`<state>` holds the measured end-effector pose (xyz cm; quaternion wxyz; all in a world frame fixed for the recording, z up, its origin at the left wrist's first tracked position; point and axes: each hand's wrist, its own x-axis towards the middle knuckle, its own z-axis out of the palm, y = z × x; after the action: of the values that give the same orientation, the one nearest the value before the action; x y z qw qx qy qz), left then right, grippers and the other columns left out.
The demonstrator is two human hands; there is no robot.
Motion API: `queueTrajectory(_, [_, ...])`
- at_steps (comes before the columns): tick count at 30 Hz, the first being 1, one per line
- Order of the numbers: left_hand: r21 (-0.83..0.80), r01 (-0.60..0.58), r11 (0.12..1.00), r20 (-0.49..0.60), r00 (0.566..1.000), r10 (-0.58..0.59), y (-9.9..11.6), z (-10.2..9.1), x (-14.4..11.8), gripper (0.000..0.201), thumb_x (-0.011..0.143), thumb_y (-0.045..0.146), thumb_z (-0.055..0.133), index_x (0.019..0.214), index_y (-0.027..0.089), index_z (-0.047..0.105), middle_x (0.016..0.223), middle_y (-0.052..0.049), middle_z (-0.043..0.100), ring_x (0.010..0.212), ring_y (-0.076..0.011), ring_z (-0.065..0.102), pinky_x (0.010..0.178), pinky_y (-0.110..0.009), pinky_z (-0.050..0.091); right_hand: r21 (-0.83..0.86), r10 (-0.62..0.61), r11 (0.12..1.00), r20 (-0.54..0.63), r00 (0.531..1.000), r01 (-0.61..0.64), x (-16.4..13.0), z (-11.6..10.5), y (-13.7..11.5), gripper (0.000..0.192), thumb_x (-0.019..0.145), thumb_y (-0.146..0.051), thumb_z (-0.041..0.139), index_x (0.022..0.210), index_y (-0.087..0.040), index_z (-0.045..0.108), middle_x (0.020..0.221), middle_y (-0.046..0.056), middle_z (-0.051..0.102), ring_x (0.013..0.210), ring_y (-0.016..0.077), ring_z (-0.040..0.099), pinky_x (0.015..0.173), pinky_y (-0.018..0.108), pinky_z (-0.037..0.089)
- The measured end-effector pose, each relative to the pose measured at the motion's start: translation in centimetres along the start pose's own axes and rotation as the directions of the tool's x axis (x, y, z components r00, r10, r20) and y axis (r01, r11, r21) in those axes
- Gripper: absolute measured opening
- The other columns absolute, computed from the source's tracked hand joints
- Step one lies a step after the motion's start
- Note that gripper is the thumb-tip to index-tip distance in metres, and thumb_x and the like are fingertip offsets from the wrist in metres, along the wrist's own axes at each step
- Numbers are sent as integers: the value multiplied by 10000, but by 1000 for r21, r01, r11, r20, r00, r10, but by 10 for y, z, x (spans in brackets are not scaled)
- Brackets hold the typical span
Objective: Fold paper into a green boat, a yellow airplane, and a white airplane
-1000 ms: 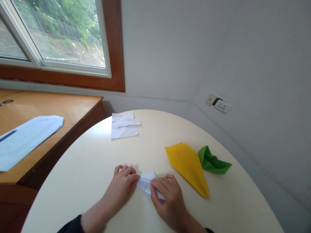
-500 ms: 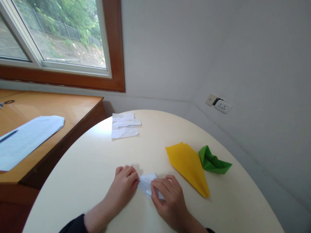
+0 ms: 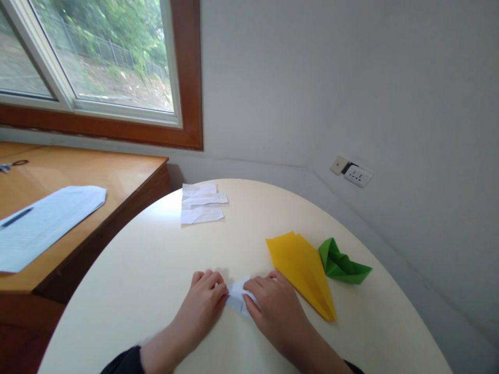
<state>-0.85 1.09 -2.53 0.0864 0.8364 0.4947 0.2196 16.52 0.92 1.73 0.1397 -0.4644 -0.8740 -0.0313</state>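
On the round cream table (image 3: 148, 270) lie a yellow paper plane (image 3: 302, 267) and a green folded paper (image 3: 341, 262). The left hand (image 3: 205, 306) and right hand (image 3: 275, 309) press flat, fingers nearly straight, on a small white folded paper (image 3: 237, 298), apparently pinning rather than gripping it.

A yellow folded paper plane (image 3: 303, 270) lies on the round cream table (image 3: 148, 270), its point toward the near edge. Just to the right of the plane sits a green folded paper boat (image 3: 342, 264), touching or almost touching it. Well beyond the plane to the left, near the table's far edge, lie creased white paper pieces (image 3: 201, 202). Left of the table stands a wooden desk (image 3: 97, 171) bearing a printed sheet (image 3: 47, 221). A wall socket (image 3: 353, 172) is on the wall behind the boat.
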Motion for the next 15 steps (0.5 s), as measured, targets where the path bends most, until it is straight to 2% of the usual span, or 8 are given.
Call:
queueTrajectory(3, [-16, -12, 1000, 7, 1000, 12, 1, 0, -1, 191, 795, 55, 525, 732, 190, 643, 775, -17, 631, 732, -161, 521, 683, -313, 313, 1, 10, 1000, 186, 982, -10, 14, -15, -6, 14, 776, -209, 634, 775, -196, 637, 762, 21, 706, 704, 180, 635, 694, 312, 334])
queueTrajectory(6, [-31, -2, 1000, 13, 1000, 2, 1, 1, -1, 185, 797, 64, 536, 719, 188, 648, 754, -16, 625, 731, -161, 519, 683, -315, 308, 37, 29, 998, 317, 948, -43, 24, -24, -11, 110, 780, -296, 643, 814, -192, 650, 802, 33, 716, 751, 196, 649, 697, 304, 348])
queueTrajectory(10, [-70, 17, 997, 33, 999, -14, 0, 0, 0, 171, 792, 81, 555, 729, 197, 663, 752, -14, 626, 742, -161, 523, 698, -316, 312, 65, 63, 993, 374, 925, -94, 28, -24, -10, 196, 776, -377, 633, 750, -183, 651, 736, 32, 710, 714, 200, 655, 623, 275, 348])
queueTrajectory(15, [-112, 7, 994, 24, 1000, -5, -1, -1, 0, 171, 792, 90, 561, 727, 207, 667, 752, -7, 624, 750, -158, 524, 710, -314, 311, 65, 44, 995, 406, 913, -77, 31, -21, -7, 147, 756, -319, 636, 809, -184, 660, 798, 42, 718, 758, 216, 664, 630, 268, 367])
